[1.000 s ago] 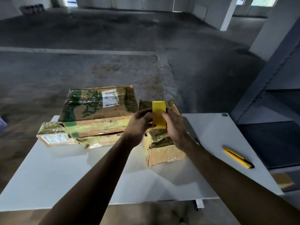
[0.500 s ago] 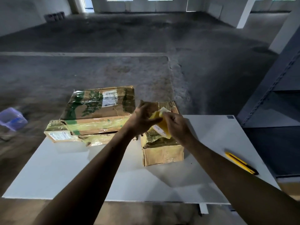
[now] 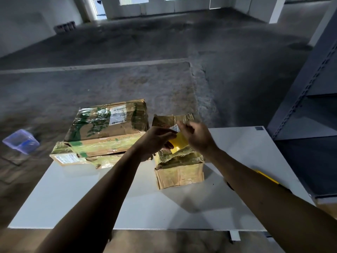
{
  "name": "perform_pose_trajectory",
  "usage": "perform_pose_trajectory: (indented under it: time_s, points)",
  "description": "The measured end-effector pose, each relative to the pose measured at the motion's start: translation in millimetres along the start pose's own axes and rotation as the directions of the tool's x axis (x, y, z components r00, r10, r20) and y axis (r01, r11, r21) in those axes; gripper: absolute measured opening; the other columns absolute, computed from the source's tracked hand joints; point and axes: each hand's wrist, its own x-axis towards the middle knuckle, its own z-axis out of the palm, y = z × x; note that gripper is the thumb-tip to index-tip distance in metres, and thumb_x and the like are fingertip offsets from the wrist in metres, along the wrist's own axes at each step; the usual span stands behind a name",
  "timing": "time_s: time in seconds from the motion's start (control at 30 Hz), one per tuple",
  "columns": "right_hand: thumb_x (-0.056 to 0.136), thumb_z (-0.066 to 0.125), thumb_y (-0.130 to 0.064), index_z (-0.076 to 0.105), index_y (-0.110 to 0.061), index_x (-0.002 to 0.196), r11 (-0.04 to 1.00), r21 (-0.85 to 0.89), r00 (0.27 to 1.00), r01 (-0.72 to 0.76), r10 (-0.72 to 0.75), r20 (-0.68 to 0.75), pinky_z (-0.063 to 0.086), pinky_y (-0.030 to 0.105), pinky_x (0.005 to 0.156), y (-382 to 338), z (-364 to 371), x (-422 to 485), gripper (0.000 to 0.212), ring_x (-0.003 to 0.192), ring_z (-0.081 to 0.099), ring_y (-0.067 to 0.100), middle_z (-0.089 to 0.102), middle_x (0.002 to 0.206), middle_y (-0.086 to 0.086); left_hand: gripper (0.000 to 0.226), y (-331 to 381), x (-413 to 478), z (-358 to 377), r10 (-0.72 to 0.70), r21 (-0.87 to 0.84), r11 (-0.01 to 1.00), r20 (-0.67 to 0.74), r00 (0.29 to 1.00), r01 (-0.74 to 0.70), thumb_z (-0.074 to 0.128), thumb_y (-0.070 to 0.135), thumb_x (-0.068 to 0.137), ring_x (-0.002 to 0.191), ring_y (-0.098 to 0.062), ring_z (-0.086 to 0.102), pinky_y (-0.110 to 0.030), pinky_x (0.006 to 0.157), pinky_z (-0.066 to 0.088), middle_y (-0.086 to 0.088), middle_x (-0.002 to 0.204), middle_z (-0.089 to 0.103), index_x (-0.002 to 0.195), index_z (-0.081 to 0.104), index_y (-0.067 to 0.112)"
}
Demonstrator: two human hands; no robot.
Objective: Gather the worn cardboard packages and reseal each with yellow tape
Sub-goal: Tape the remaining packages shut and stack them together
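A small worn cardboard package (image 3: 179,172) with a torn, crumpled top stands on the white table (image 3: 127,203). Above it my left hand (image 3: 156,141) and my right hand (image 3: 196,136) both hold a roll of yellow tape (image 3: 178,144). My right fingers pinch a pale strip at the roll's upper edge. A larger flat package (image 3: 107,125) with green print and a white label lies to the left, stacked on another flat package (image 3: 73,157).
A yellow and black utility knife (image 3: 268,178) lies on the table's right side, partly behind my right forearm. Grey metal shelving (image 3: 310,106) stands to the right. A clear blue plastic box (image 3: 21,141) sits on the concrete floor at left.
The tape roll has tipped from upright to tilted between my hands, and my right fingers have moved up to pinch its end. The view has shifted upward.
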Motion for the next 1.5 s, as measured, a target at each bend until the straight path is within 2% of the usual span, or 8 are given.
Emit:
perform_pose_trajectory:
  time_s: [0.13, 0.3, 0.63, 0.8, 0.93, 1.1, 1.33, 1.5]
  points:
    - [0.102, 0.049, -0.038, 0.058, -0.008, 0.073, 1.0, -0.024, 1.0, 0.002, -0.002, -0.03, 0.038, 0.03, 0.058, 4, 5, -3, 0.043, 0.063, 0.049, 0.016, 0.05, 0.064, -0.001, 0.028, -7, 4, 2, -0.029, -0.032, 0.999, -0.024, 0.999, 0.028, 0.053, 0.014, 0.101, 0.072, -0.014, 0.069, -0.024, 0.066, 0.054, -0.015, 0.11, 0.07, 0.123, 0.064, 0.003]
    - [0.103, 0.045, -0.031, 0.054, -0.006, 0.071, 0.997, -0.054, 0.994, 0.063, -0.067, -0.084, 0.034, 0.029, 0.057, 6, 12, 6, 0.042, 0.061, 0.046, 0.016, 0.047, 0.064, -0.002, 0.028, -9, 3, 2, -0.03, -0.028, 0.999, -0.075, 0.997, 0.028, 0.048, 0.005, 0.101, 0.065, -0.007, 0.064, -0.016, 0.059, 0.048, -0.01, 0.087, 0.07, 0.122, 0.066, 0.003]
    - [0.106, 0.043, -0.026, 0.05, -0.017, 0.069, 1.0, -0.001, 0.998, -0.02, 0.02, -0.065, 0.03, 0.015, 0.051, 3, 19, 7, 0.039, 0.056, 0.041, 0.006, 0.042, 0.061, -0.007, 0.03, -12, 3, -14, 0.012, -0.08, 0.997, 0.076, 0.997, -0.006, 0.056, 0.016, 0.099, 0.074, -0.01, 0.067, -0.021, 0.068, 0.053, -0.008, 0.097, 0.071, 0.126, 0.062, 0.006]
    - [0.106, 0.044, -0.025, 0.037, -0.017, 0.055, 0.988, 0.044, 0.986, -0.147, 0.15, -0.067, 0.025, 0.022, 0.045, -1, 19, 13, 0.052, 0.045, 0.035, 0.008, 0.037, 0.05, -0.002, 0.007, -6, 5, -16, 0.37, 0.252, 0.905, -0.07, 0.926, -0.343, 0.065, 0.007, 0.093, 0.054, -0.003, 0.061, -0.017, 0.049, 0.047, 0.006, 0.086, 0.065, 0.1, 0.065, 0.007]
    - [0.105, 0.044, -0.017, 0.033, -0.017, 0.05, 0.967, 0.106, 0.972, -0.233, 0.232, 0.021, 0.026, 0.028, 0.052, -6, 15, 17, 0.055, 0.049, 0.035, 0.018, 0.036, 0.049, 0.002, 0.002, -3, 6, -21, 0.548, 0.447, 0.753, -0.018, 0.836, -0.483, 0.068, 0.002, 0.089, 0.059, 0.009, 0.059, -0.005, 0.053, 0.041, 0.009, 0.081, 0.061, 0.092, 0.068, 0.003]
    - [0.102, 0.046, -0.015, 0.036, -0.018, 0.046, 0.957, 0.076, 0.959, -0.278, 0.273, 0.072, 0.029, 0.031, 0.056, -3, 14, 16, 0.057, 0.046, 0.035, 0.014, 0.038, 0.045, -0.003, 0.01, -5, 5, -22, 0.535, 0.451, 0.746, 0.033, 0.844, -0.49, 0.068, 0.002, 0.089, 0.054, -0.004, 0.063, -0.017, 0.048, 0.048, 0.016, 0.075, 0.061, 0.093, 0.067, 0.011]
    - [0.1, 0.049, -0.016, 0.041, -0.016, 0.043, 0.954, -0.021, 0.95, -0.298, 0.299, 0.092, 0.03, 0.03, 0.053, -3, 13, 12, 0.057, 0.042, 0.037, 0.011, 0.038, 0.04, -0.007, 0.005, -10, 5, -15, 0.454, 0.526, 0.734, 0.088, 0.886, -0.429, 0.06, 0.006, 0.096, 0.061, 0.004, 0.057, -0.009, 0.054, 0.039, 0.02, 0.074, 0.051, 0.096, 0.064, 0.01]
    - [0.102, 0.044, -0.021, 0.044, -0.012, 0.057, 0.911, 0.008, 0.905, -0.413, 0.41, 0.113, 0.035, 0.028, 0.052, -13, 8, 12, 0.046, 0.047, 0.043, 0.018, 0.045, 0.054, 0.009, 0.009, -18, 7, -10, 0.538, 0.595, 0.665, 0.038, 0.842, -0.452, 0.049, 0.017, 0.1, 0.071, -0.018, 0.052, -0.029, 0.058, 0.04, 0.003, 0.085, 0.052, 0.093, 0.053, 0.014]
